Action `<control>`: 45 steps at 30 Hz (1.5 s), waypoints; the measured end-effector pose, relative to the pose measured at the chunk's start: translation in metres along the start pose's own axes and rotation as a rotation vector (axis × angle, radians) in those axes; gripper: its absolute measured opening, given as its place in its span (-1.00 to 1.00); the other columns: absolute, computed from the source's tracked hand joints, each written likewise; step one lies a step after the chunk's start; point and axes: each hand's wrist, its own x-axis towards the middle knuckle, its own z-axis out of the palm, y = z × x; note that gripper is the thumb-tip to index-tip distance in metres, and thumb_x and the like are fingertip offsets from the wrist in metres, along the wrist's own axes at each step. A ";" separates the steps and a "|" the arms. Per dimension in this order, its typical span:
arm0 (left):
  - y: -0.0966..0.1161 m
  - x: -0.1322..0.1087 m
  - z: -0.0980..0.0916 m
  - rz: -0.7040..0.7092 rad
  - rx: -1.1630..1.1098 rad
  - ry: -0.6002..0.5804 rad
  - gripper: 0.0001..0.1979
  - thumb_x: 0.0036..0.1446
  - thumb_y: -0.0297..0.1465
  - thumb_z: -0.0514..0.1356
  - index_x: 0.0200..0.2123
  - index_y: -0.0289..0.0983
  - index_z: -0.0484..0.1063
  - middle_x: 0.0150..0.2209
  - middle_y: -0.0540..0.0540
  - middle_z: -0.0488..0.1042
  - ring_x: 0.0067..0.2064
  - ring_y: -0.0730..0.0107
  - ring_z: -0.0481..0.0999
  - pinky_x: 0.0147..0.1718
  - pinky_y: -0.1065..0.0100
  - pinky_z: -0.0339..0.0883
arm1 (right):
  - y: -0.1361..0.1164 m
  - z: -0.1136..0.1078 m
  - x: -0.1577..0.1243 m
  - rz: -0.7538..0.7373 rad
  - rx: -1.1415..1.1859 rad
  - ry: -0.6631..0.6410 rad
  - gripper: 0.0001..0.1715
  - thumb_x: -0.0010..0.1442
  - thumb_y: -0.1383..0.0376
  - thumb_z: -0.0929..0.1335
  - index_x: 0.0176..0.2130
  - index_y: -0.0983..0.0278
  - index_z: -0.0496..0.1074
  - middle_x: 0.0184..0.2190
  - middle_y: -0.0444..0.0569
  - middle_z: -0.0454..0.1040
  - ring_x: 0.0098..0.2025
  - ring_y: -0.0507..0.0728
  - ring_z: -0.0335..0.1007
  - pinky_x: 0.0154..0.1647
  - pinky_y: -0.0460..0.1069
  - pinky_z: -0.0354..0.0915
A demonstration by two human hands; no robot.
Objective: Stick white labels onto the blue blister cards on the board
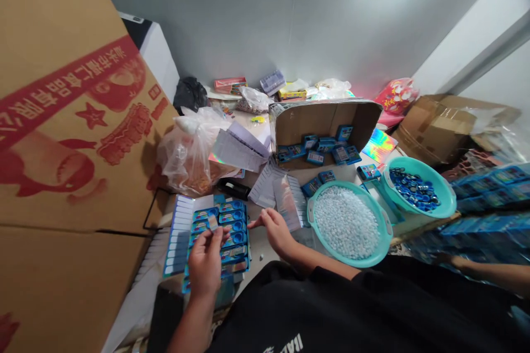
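My left hand (207, 256) is closed in a pinch on a small, pale, flat piece (212, 223), perhaps a sticker or slip. It is over a tray of blue boxes (236, 226) laid out in two columns, several with round blue parts in them. Just right of the tray is my right hand (276, 233), its fingers drawn together and pointing left. Whatever it may hold is too small to make out. A printed sheet with rows of white labels (179, 234) lies along the tray's left side.
A turquoise basin of white pellets (314, 207) stands right of my hands, beside another basin with blue caps (449, 198). Behind is an open carton (285, 121) with small blue boxes. A tall cardboard box (49, 176) blocks the left. Someone else's arm (484, 269) reaches in at right.
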 end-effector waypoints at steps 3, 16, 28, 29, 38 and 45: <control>0.011 -0.002 -0.010 0.087 0.292 -0.177 -0.62 0.01 -0.01 0.28 -0.36 -0.22 0.51 -0.36 -0.06 0.57 -0.25 0.22 0.52 -0.20 0.30 0.35 | -0.003 -0.013 0.004 0.001 -0.030 -0.053 -0.49 0.21 -0.14 0.31 -0.16 0.24 0.35 -0.19 0.02 0.58 -0.08 0.15 0.46 0.06 0.11 0.29; 0.000 0.015 -0.013 0.017 0.582 -0.535 -0.60 -0.07 -0.02 0.25 -0.40 -0.24 0.62 -0.43 -0.11 0.59 -0.36 0.17 0.51 -0.36 0.30 0.31 | 0.028 0.004 0.006 0.202 0.055 -0.140 -0.59 -0.24 0.07 0.58 -0.42 0.29 0.60 -0.49 -0.09 0.57 -0.37 0.11 0.45 -0.22 0.01 0.33; -0.032 0.046 -0.003 0.052 0.742 -0.388 -0.67 -0.10 -0.10 0.18 -0.48 -0.23 0.57 -0.39 -0.21 0.63 -0.27 0.00 0.58 -0.25 0.18 0.33 | 0.070 0.036 0.006 0.473 0.129 0.170 -0.73 -0.12 0.20 0.55 -0.47 0.34 0.52 -0.59 -0.14 0.45 -0.50 0.00 0.31 -0.44 -0.09 0.23; -0.033 0.045 -0.003 0.064 0.750 -0.373 -0.67 -0.08 -0.10 0.18 -0.45 -0.23 0.57 -0.38 -0.21 0.62 -0.27 0.01 0.58 -0.26 0.18 0.34 | 0.071 0.035 0.007 0.483 0.128 0.175 -0.74 -0.13 0.22 0.55 -0.48 0.34 0.53 -0.60 -0.15 0.44 -0.50 0.01 0.31 -0.45 -0.09 0.24; -0.049 0.044 -0.019 0.211 0.785 -0.296 -0.66 -0.07 -0.03 0.23 -0.44 -0.20 0.45 -0.45 -0.09 0.46 -0.40 0.18 0.44 -0.37 0.24 0.29 | 0.092 0.035 0.011 0.607 0.212 0.154 -0.50 -0.20 0.09 0.59 -0.38 0.28 0.39 -0.62 -0.25 0.36 -0.57 -0.04 0.28 -0.49 -0.10 0.28; -0.063 0.059 -0.034 0.276 0.693 -0.362 -0.68 0.00 -0.05 0.22 -0.49 -0.19 0.43 -0.51 -0.02 0.41 -0.47 0.28 0.39 -0.45 0.29 0.30 | 0.108 0.030 -0.003 0.618 -0.020 0.172 -0.56 -0.07 0.11 0.53 -0.45 0.22 0.24 -0.69 -0.26 0.23 -0.60 0.08 0.29 -0.49 0.03 0.34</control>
